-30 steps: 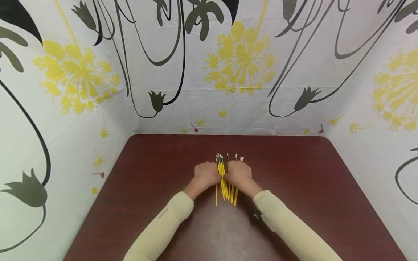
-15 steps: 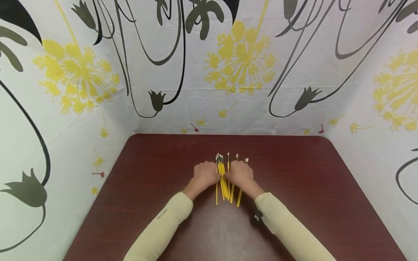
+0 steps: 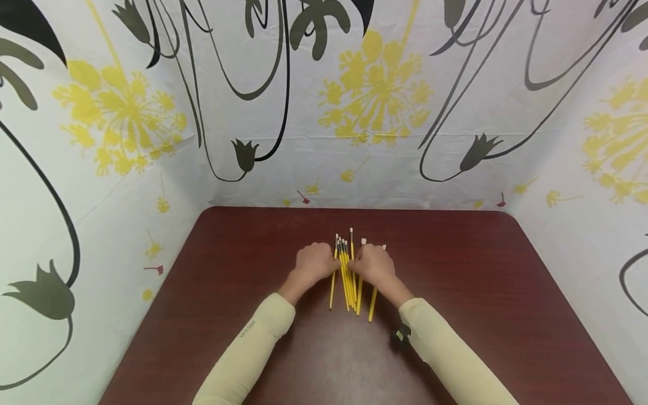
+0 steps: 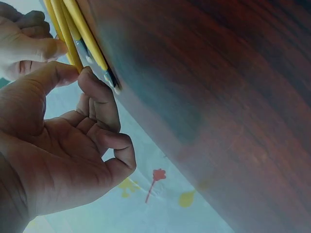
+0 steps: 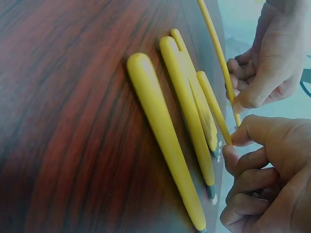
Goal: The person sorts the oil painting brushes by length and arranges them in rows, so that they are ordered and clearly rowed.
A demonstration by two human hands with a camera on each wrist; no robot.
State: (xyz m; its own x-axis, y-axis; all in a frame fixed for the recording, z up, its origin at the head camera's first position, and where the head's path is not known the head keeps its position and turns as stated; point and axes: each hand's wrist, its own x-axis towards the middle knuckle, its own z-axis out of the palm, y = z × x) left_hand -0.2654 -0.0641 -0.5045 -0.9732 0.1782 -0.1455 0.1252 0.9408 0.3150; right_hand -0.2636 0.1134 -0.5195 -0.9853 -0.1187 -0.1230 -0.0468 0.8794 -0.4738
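Note:
Several yellow paintbrushes [image 3: 347, 277] lie side by side on a dark red-brown table [image 3: 228, 253], bristles pointing away from me. My left hand [image 3: 330, 264] is at their left edge; in the left wrist view its thumb and forefinger [image 4: 77, 73] pinch the yellow handles [image 4: 63, 29]. My right hand [image 3: 357, 264] is at their right side; in the right wrist view it [image 5: 231, 144] pinches a thin brush [image 5: 214, 104]. Three thicker brushes [image 5: 165, 131] lie loose on the table beside it. The hands hide the brushes' middles.
Floral-printed sheets [image 3: 374, 112] wall the table in at the back and on both sides. A small black device [image 3: 400, 336] sits at my right wrist. Bare tabletop [image 3: 481, 281] lies to the left and right of the brushes.
Both hands have moved slightly away from me with the brushes. One brush now sticks out farther at the top, and the leftmost and rightmost handles have fanned apart.

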